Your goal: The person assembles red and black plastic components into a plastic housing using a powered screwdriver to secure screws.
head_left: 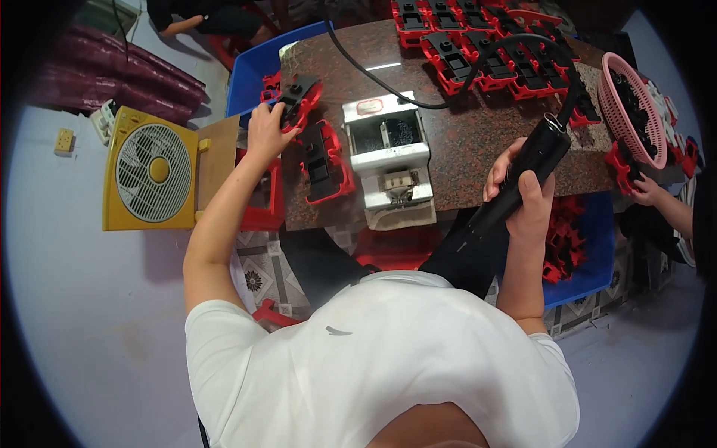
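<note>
My right hand (pixel 523 187) is wrapped round a black electric screwdriver (pixel 534 160), its thin bit pointing down toward my lap and its cord rising from the top end. At the table's far left edge my left hand (pixel 269 131) grips a red-and-black plastic assembly (pixel 302 98), fingers closed on its near side. Beside it a second red-and-black assembly (pixel 321 160) lies on the table. A white screw feeder (pixel 388 149) stands in front of me, with dark small screws in its tray.
Several red-and-black assemblies (pixel 489 60) fill the back right of the speckled table (pixel 463 134). Blue bins (pixel 239 78) stand at left and lower right. A pink basket (pixel 609 93) holds black parts; another person's hand (pixel 648 190) works near it. A yellow fan (pixel 116 183) is at left.
</note>
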`<state>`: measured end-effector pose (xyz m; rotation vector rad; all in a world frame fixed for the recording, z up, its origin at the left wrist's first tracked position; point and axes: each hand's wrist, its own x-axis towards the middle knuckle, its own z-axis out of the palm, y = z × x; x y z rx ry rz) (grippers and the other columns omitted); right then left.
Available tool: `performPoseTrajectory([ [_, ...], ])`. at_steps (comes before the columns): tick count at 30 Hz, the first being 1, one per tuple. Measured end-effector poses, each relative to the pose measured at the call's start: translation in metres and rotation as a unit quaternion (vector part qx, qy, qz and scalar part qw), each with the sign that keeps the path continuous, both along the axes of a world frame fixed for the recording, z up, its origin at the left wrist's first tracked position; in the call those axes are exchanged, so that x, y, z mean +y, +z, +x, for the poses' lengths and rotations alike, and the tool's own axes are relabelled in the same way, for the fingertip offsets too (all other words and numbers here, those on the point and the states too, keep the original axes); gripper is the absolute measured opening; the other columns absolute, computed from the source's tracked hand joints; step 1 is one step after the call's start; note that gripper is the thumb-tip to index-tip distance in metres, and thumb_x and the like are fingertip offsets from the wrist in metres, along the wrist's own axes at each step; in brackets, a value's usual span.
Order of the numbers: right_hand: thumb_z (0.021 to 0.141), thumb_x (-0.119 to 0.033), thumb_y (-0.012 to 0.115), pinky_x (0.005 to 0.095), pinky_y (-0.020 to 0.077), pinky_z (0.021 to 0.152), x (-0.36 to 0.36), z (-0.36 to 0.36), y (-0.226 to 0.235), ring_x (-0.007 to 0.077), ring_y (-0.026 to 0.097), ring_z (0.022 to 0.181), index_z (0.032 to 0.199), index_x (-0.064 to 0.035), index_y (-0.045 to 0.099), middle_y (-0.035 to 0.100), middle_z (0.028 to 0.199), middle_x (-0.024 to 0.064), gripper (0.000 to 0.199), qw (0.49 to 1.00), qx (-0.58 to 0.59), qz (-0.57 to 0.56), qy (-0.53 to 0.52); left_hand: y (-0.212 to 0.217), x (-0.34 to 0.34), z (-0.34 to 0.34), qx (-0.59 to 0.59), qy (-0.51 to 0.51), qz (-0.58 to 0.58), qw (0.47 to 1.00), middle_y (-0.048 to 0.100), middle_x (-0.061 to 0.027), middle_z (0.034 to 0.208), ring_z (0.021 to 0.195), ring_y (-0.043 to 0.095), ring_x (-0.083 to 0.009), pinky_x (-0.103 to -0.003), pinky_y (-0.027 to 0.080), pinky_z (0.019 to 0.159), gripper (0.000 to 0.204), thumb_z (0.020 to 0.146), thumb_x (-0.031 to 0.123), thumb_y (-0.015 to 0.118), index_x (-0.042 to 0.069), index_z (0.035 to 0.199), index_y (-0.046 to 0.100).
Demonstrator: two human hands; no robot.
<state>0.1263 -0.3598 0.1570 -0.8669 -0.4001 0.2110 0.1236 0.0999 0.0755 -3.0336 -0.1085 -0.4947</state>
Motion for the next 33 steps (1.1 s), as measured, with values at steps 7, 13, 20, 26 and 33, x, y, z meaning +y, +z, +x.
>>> performPoseTrajectory([
  [7, 0.085, -0.024, 0.069, 0.0294, 0.0518, 0.057, 0.031, -0.023, 0.015, 0.0168, 0.059, 0.064, 0.114, 0.0004, 0.046, 0.057, 0.081, 0.0114, 0.045, 0.999, -0.031, -0.038, 0.008, -0.033, 0.026, 0.010, 0.027, -0.095, -0.084, 0.992, 0.046, -0.0223, 0.124, 0.117, 0.045, -0.0415, -0.045, 0.042, 0.097, 0.068, 0.070, -0.001, 0.065, 0.006, 0.133, 0.042],
  [13, 0.085, -0.017, 0.068, 0.0295, 0.0522, 0.059, 0.050, -0.037, 0.021, 0.0158, 0.059, 0.065, 0.114, 0.0010, 0.045, 0.057, 0.082, 0.0102, 0.042, 0.996, -0.043, -0.061, -0.052, -0.047, -0.006, -0.038, 0.023, 0.168, -0.539, 0.825, 0.056, -0.0191, 0.114, 0.101, 0.058, -0.0253, -0.036, 0.048, 0.082, 0.072, 0.077, 0.050, 0.072, 0.000, 0.123, 0.048],
  [20, 0.088, -0.010, 0.064, 0.0325, 0.0520, 0.067, 0.089, -0.046, 0.014, 0.0179, 0.060, 0.075, 0.118, -0.0002, 0.042, 0.057, 0.090, 0.0102, 0.038, 0.974, -0.136, -0.176, -0.043, -0.069, -0.085, -0.060, 0.127, 0.037, -0.791, 0.598, 0.058, -0.0113, 0.113, 0.101, 0.058, -0.0195, -0.032, 0.047, 0.083, 0.061, 0.081, 0.040, 0.070, -0.001, 0.121, 0.048],
  [26, 0.079, 0.000, 0.070, 0.0267, 0.0508, 0.059, 0.108, -0.046, 0.004, 0.0137, 0.059, 0.066, 0.115, 0.0003, 0.043, 0.059, 0.081, 0.0080, 0.045, 0.944, -0.204, -0.245, -0.085, -0.091, -0.102, -0.116, -0.118, 0.121, -0.757, 0.632, 0.054, -0.0118, 0.114, 0.106, 0.054, -0.0190, -0.032, 0.043, 0.092, 0.060, 0.084, 0.031, 0.071, -0.001, 0.123, 0.039],
  [33, 0.081, 0.007, 0.065, 0.0276, 0.0522, 0.057, 0.117, -0.023, -0.008, 0.0142, 0.060, 0.064, 0.111, 0.0005, 0.043, 0.060, 0.079, 0.0100, 0.038, 0.907, -0.312, -0.201, -0.200, -0.073, -0.119, -0.141, -0.122, 0.155, -0.801, 0.565, 0.047, -0.0150, 0.126, 0.116, 0.049, -0.0210, -0.034, 0.039, 0.099, 0.069, 0.086, 0.037, 0.068, -0.002, 0.130, 0.032],
])
